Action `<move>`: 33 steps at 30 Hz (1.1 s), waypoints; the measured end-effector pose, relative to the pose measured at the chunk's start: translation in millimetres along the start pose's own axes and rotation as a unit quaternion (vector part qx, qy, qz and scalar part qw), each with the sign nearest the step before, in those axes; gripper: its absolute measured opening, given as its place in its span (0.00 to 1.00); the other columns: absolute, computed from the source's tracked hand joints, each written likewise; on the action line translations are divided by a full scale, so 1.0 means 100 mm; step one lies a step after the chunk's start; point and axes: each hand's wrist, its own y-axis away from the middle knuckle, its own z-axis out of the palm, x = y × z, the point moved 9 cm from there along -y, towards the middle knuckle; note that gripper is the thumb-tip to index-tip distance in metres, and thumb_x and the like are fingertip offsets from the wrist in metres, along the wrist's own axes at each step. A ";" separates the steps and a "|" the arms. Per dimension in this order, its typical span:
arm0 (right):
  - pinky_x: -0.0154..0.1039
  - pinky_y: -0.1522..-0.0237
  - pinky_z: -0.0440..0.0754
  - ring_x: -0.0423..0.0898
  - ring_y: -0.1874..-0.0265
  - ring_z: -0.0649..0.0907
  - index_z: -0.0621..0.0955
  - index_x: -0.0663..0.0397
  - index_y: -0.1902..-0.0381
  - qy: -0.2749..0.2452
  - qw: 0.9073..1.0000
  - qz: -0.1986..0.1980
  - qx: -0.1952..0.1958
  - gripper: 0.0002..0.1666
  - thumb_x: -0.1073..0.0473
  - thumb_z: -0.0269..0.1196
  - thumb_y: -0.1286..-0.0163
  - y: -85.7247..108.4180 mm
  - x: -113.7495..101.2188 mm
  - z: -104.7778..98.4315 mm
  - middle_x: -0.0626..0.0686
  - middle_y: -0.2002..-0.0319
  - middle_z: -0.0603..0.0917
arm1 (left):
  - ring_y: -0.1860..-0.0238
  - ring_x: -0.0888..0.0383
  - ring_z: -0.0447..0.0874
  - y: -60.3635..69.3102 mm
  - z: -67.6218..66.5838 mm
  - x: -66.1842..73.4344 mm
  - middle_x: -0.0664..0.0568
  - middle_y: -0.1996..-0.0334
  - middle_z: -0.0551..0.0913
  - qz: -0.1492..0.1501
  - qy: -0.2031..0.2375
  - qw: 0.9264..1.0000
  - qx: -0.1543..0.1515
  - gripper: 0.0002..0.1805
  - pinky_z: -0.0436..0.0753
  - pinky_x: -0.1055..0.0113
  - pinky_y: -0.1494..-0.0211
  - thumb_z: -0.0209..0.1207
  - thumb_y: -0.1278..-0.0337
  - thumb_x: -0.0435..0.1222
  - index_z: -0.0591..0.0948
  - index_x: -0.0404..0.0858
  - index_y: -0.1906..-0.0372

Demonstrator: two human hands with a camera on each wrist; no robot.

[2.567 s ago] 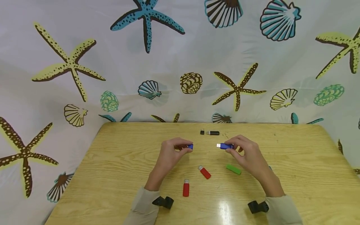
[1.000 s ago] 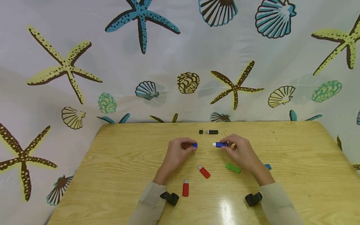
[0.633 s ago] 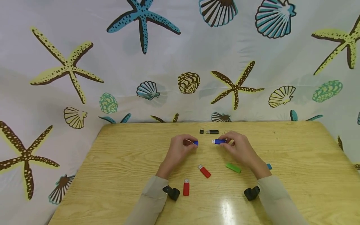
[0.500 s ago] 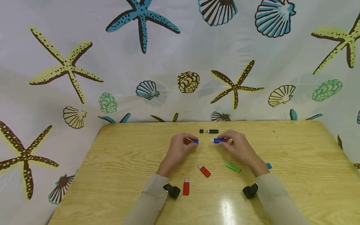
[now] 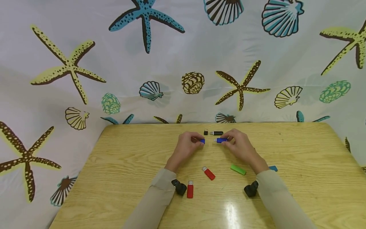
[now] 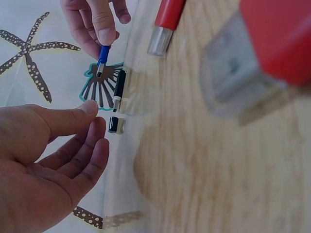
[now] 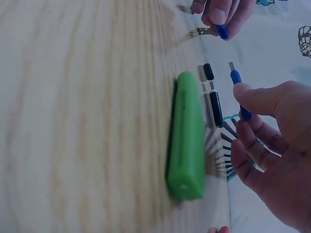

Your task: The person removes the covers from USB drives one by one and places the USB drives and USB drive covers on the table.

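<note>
Between thumb and fingers, my left hand (image 5: 187, 145) pinches a small blue cap (image 5: 202, 141), which also shows in the right wrist view. Facing it, my right hand (image 5: 239, 144) pinches a blue USB stick (image 5: 221, 140) whose metal plug points left at the cap. A short gap separates plug and cap. Just behind the hands, a black USB stick (image 5: 218, 133) lies with its plug bare, and its black cap (image 5: 206, 132) sits a little to the left.
Nearer the front lie two uncapped red USB sticks, one slanted (image 5: 209, 173) and one upright in view (image 5: 190, 190). A green USB stick (image 5: 238, 169) rests right of them. A blue piece (image 5: 273, 168) is partly hidden by the right forearm. Patterned cloth hangs behind the table (image 5: 120, 178).
Both hands have moved away from me toward the black USB stick. Cap and blue stick have come closer together. The things on the table have stayed put.
</note>
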 end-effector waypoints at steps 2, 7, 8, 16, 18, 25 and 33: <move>0.48 0.58 0.84 0.51 0.59 0.83 0.88 0.59 0.52 0.000 1.000 0.002 0.001 0.11 0.65 0.70 0.31 -0.01 0.02 0.02 0.56 0.53 0.84 | 0.61 0.56 0.86 -0.01 0.01 -0.02 0.49 0.60 0.89 -0.005 0.001 1.000 -0.003 0.08 0.86 0.61 0.55 0.69 0.39 0.27 0.90 0.35 0.56; 0.49 0.55 0.84 0.52 0.57 0.83 0.88 0.59 0.51 0.001 1.000 -0.001 -0.002 0.11 0.65 0.70 0.31 -0.06 0.06 0.08 0.56 0.53 0.84 | 0.61 0.55 0.86 -0.05 0.03 -0.07 0.47 0.59 0.89 -0.014 -0.011 1.000 -0.008 0.08 0.86 0.61 0.55 0.70 0.40 0.27 0.90 0.34 0.55; 0.49 0.54 0.84 0.51 0.57 0.83 0.88 0.59 0.51 0.002 1.000 -0.001 -0.003 0.11 0.65 0.70 0.31 -0.07 0.06 0.10 0.56 0.53 0.84 | 0.61 0.55 0.86 -0.06 0.03 -0.08 0.47 0.59 0.89 -0.016 -0.013 1.000 -0.009 0.08 0.86 0.61 0.56 0.70 0.40 0.28 0.90 0.34 0.55; 0.45 0.61 0.78 0.50 0.64 0.79 0.88 0.59 0.52 0.022 1.000 0.017 -0.004 0.11 0.62 0.70 0.31 -0.16 0.08 0.13 0.56 0.57 0.83 | 0.61 0.54 0.88 -0.16 0.09 -0.07 0.47 0.61 0.89 -0.026 -0.038 0.999 -0.022 0.07 0.86 0.60 0.55 0.70 0.39 0.30 0.90 0.34 0.56; 0.43 0.62 0.77 0.49 0.65 0.78 0.88 0.59 0.51 0.025 0.999 0.024 -0.009 0.11 0.62 0.70 0.30 -0.17 0.08 0.14 0.55 0.58 0.82 | 0.61 0.54 0.87 -0.18 0.11 -0.05 0.47 0.61 0.90 -0.024 -0.047 0.998 -0.023 0.07 0.86 0.61 0.55 0.70 0.39 0.30 0.90 0.34 0.57; 0.44 0.61 0.77 0.49 0.64 0.78 0.88 0.60 0.52 0.029 0.998 0.039 -0.026 0.11 0.62 0.70 0.30 -0.16 0.15 0.17 0.56 0.59 0.83 | 0.62 0.54 0.87 -0.23 0.19 -0.07 0.48 0.62 0.89 -0.036 -0.064 0.997 -0.016 0.07 0.85 0.61 0.56 0.70 0.39 0.30 0.91 0.35 0.57; 0.46 0.60 0.79 0.50 0.64 0.80 0.88 0.61 0.52 0.029 0.999 0.030 -0.034 0.11 0.63 0.70 0.30 -0.20 0.17 0.21 0.57 0.58 0.83 | 0.61 0.53 0.87 -0.26 0.20 -0.10 0.47 0.62 0.90 -0.051 -0.069 0.996 -0.017 0.07 0.86 0.58 0.54 0.70 0.38 0.30 0.90 0.35 0.56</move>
